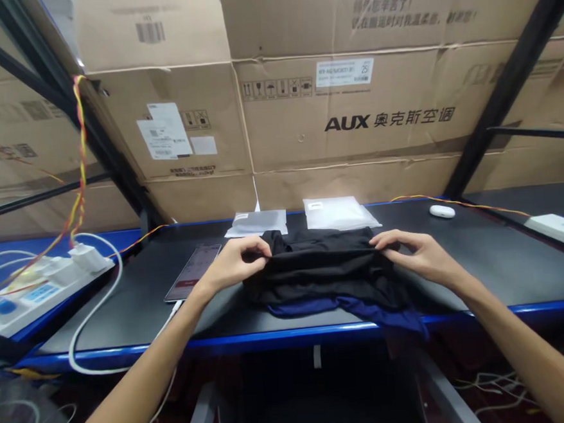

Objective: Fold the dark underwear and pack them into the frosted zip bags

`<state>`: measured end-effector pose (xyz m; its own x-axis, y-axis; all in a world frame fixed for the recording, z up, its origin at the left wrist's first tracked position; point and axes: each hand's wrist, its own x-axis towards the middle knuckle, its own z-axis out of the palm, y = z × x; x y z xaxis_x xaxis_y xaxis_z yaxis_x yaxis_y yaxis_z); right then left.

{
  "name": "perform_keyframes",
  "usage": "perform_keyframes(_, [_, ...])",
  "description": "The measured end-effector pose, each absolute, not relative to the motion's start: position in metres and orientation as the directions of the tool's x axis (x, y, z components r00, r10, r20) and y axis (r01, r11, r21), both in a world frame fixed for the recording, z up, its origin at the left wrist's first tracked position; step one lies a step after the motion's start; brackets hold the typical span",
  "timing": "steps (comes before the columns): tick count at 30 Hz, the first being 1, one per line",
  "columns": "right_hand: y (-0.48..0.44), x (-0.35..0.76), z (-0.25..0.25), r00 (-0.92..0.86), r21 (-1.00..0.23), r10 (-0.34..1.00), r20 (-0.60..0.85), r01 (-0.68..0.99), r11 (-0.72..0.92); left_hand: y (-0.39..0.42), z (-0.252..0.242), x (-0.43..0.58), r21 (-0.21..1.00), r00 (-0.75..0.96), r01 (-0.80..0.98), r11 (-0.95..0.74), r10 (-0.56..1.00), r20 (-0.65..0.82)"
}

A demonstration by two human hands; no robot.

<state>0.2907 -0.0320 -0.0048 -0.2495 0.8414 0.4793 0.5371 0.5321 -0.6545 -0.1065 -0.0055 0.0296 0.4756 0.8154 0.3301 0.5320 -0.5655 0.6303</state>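
Observation:
A black piece of cloth (325, 270), perhaps a garment, is stretched between my hands above the front of the dark tabletop. My left hand (240, 263) pinches its upper left edge between thumb and fingers. At the upper right edge, my right hand (413, 254) pinches it the same way. Dark blue fabric (308, 307) shows below the black and hangs over the table's front edge at the right. Folds hide the cloth's full shape, so I cannot tell its exact kind.
Behind the cloth lie two flat plastic packets, one greyish (258, 223) and one white (340, 212). A phone or tablet (192, 272) with a white cable is at left. A white case (442, 211) and power strips (46, 286) flank the table (482, 249). Cardboard (286, 134) walls the back.

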Motion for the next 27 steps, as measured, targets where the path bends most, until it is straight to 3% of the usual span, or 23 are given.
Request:
perform_keyframes(3, [-0.048,0.291,0.005,-0.335,-0.689,0.847,0.414,0.493,0.531,-0.014,0.032,-0.113,0.642,0.575,0.481,-0.597,0.768,0.284])
perform_keyframes(9, [-0.066,0.29,0.01,-0.599,-0.695,0.788,0.14,0.507,0.509,-0.024,0.026,-0.117,0.555,0.754,0.456,-0.695,0.633,0.173])
perform_keyframes(14, [-0.066,0.292,0.011,-0.601,-0.755,0.798,0.051,0.5,0.424,-0.02,0.031,-0.114,0.555,0.748,0.515,-0.653,0.659,0.08])
perform_keyframes(18, [-0.052,0.296,0.01,-0.391,-0.778,0.912,0.125,0.532,0.334,-0.005,0.037,-0.102,0.509,0.653,0.602,-0.615,0.746,0.129])
perform_keyframes(21, [-0.031,0.301,0.006,-0.232,-0.657,0.923,0.306,0.65,0.381,0.012,0.037,-0.086,0.454,0.641,0.57,-0.685,0.716,0.277])
perform_keyframes(24, [-0.007,0.304,0.0,-0.317,-0.477,0.876,0.363,0.744,0.467,0.028,0.032,-0.07,0.374,0.721,0.52,-0.768,0.629,0.289])
perform_keyframes(27, [0.008,0.305,-0.006,-0.393,-0.446,0.863,0.318,0.741,0.502,0.04,0.026,-0.059,0.292,0.772,0.531,-0.795,0.596,0.22])
